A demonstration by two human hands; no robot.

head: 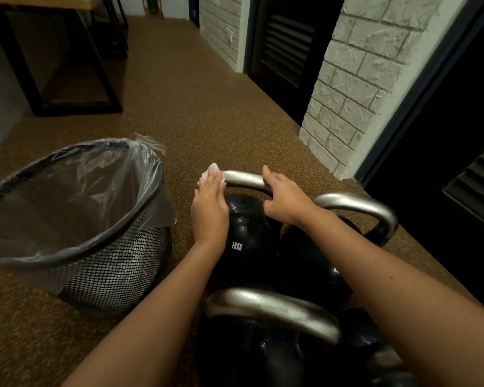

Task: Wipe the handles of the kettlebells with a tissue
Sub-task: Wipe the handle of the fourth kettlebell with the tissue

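The far kettlebell (246, 236), marked 12KG, stands on the floor just right of the bin (76, 227), and its silver handle (245, 178) runs level from left to right across the view, above the black ball. That long axis is what the wipe has to follow.

The left hand (208, 208) sits at the handle's left end, the end nearer the bin. Its fingers lie fairly straight over a folded white tissue (211, 173), pressing it onto the bend where the bar turns down; whether the thumb hooks under the bar cannot be told. The right hand (287, 198) is at the opposite end, away from the bin, with its fingers curled round the bar to steady the weight.

So the bare stretch of handle lies to the right of the tissue, between the two hands. The left hand is the one with the tissue and the nearer to that stretch. A stroke along the bar away from the bin would likely meet the right hand, which would need to shift for the far bend to be reached.

Two more kettlebells stand close by: one (361, 208) further from the bin, touching or nearly so, and one (271, 311) nearest the camera. Their handles have no hand on them.
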